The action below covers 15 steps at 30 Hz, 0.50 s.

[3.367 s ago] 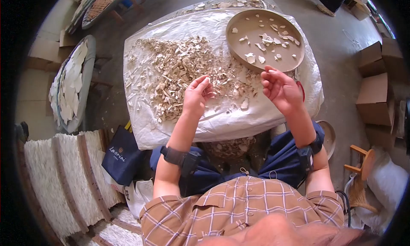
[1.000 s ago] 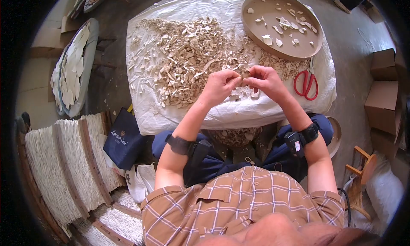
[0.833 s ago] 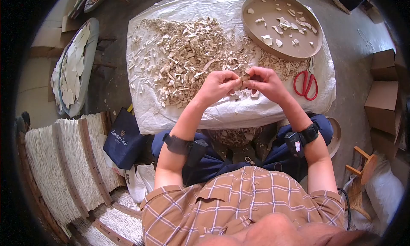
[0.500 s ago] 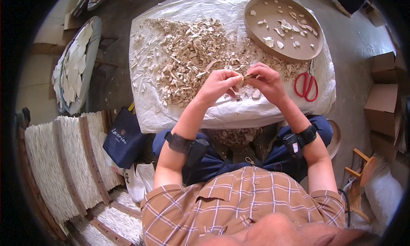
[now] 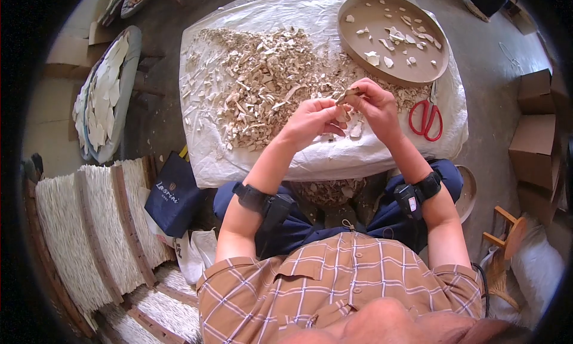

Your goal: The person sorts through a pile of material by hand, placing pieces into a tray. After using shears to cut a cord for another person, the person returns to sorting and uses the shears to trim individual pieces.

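Observation:
Both of my hands meet over the near part of the white-covered table (image 5: 209,159). My left hand (image 5: 314,118) pinches one side of a small brownish-white piece (image 5: 341,97), and my right hand (image 5: 377,108) grips its other side from the right. The piece is partly hidden by my fingers. A broad heap of pale and brown broken pieces (image 5: 262,75) spreads to the left of and beyond my hands. Small white flakes (image 5: 356,130) lie just below my fingers. Red-handled scissors (image 5: 425,120) rest to the right of my right hand, their tips near the tray.
A round brown tray (image 5: 364,45) with several white pieces stands at the table's far right. Left are a round rack (image 5: 132,75) of white sheets, a dark blue bag (image 5: 173,195) and ridged white stacks (image 5: 65,236). Cardboard boxes (image 5: 531,141) and a wooden stool (image 5: 514,236) are right.
My right hand has moved slightly up and turned, and the held piece is raised a little and shows more between my fingers. My left hand has shifted slightly.

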Available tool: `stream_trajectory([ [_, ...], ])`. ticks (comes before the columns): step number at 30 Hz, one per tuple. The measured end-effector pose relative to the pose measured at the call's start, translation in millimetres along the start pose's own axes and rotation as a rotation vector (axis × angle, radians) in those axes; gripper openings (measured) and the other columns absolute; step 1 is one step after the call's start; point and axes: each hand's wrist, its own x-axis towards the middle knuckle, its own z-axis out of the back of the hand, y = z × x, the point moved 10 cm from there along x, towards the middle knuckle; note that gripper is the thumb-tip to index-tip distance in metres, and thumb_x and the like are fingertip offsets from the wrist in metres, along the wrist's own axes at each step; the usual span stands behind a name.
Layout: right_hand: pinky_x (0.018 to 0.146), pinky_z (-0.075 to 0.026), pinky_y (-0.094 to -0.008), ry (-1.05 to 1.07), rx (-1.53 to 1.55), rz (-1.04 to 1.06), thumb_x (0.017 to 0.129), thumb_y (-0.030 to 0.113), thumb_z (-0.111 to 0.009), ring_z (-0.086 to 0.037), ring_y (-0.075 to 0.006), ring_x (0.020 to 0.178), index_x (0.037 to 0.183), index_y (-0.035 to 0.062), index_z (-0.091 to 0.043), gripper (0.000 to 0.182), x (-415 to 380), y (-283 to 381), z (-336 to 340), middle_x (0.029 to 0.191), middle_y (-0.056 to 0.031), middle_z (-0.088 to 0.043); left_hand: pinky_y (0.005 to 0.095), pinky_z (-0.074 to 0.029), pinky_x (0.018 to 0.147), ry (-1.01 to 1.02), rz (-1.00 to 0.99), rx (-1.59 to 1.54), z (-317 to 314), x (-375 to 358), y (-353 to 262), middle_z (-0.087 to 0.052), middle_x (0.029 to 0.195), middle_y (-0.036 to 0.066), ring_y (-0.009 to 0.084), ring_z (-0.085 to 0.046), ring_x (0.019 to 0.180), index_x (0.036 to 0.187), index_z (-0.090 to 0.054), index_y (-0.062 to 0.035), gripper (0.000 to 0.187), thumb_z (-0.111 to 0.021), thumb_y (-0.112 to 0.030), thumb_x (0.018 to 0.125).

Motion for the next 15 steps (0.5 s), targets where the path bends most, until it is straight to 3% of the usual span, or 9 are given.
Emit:
stream_trajectory([
  [2, 0.054, -0.043, -0.0197, -0.011, 0.177, -0.215, 0.077, 0.006, -0.057, -0.053, -0.0075, 0.065, 0.086, 0.0006, -0.056, 0.01, -2, -22, 0, 0.075, -0.0043, -0.055, 0.0277, -0.051, 0.064, 0.02, -0.007, 0.014, 6, 3, -3, -0.058, 0.081, 0.006, 0.0139, -0.058, 0.072, 0.1, -0.055, 0.0024, 0.023, -0.048, -0.015, 0.087],
  [3, 0.054, -0.043, -0.0197, -0.013, 0.178, -0.214, 0.077, 0.006, -0.057, -0.053, -0.0075, 0.065, 0.086, 0.0006, -0.056, 0.01, -2, -21, 2, 0.075, -0.0043, -0.055, 0.0267, -0.051, 0.065, -0.013, -0.017, 0.01, 11, 3, -7, -0.058, 0.084, 0.006, 0.0132, -0.058, 0.073, 0.1, -0.056, 0.0009, 0.022, -0.048, -0.015, 0.087],
  [5, 0.049, -0.041, -0.02, -0.108, 0.517, -0.47, 0.078, 0.01, -0.054, -0.052, -0.0072, 0.06, 0.091, 0.0025, -0.054, 0.015, -9, -44, 4, 0.07, -0.0032, -0.055, 0.0254, -0.05, 0.065, -0.109, -0.055, 0.004, 20, 1, -13, -0.059, 0.085, 0.004, 0.0113, -0.058, 0.075, 0.099, -0.057, -0.0018, 0.022, -0.047, -0.017, 0.088],
  [8, 0.044, -0.038, -0.0199, -0.048, 0.58, -0.496, 0.078, 0.011, -0.052, -0.049, -0.0071, 0.053, 0.094, 0.0027, -0.053, 0.019, -12, -44, 2, 0.067, -0.0019, -0.054, 0.025, -0.051, 0.062, -0.181, -0.105, -0.034, 30, 0, -16, -0.059, 0.078, 0.004, 0.0107, -0.058, 0.071, 0.096, -0.059, -0.0006, 0.02, -0.051, -0.016, 0.086],
  [15, 0.043, -0.033, -0.0161, 0.063, 0.274, -0.566, 0.08, 0.019, -0.06, -0.043, -0.0011, 0.051, 0.086, 0.0041, -0.06, 0.016, -20, -48, -16, 0.061, 0.0047, -0.05, 0.0246, -0.052, 0.059, -0.224, -0.143, -0.139, 31, 2, -14, -0.058, 0.079, 0.006, 0.0116, -0.058, 0.07, 0.095, -0.055, 0.0018, 0.017, -0.054, -0.011, 0.083],
])
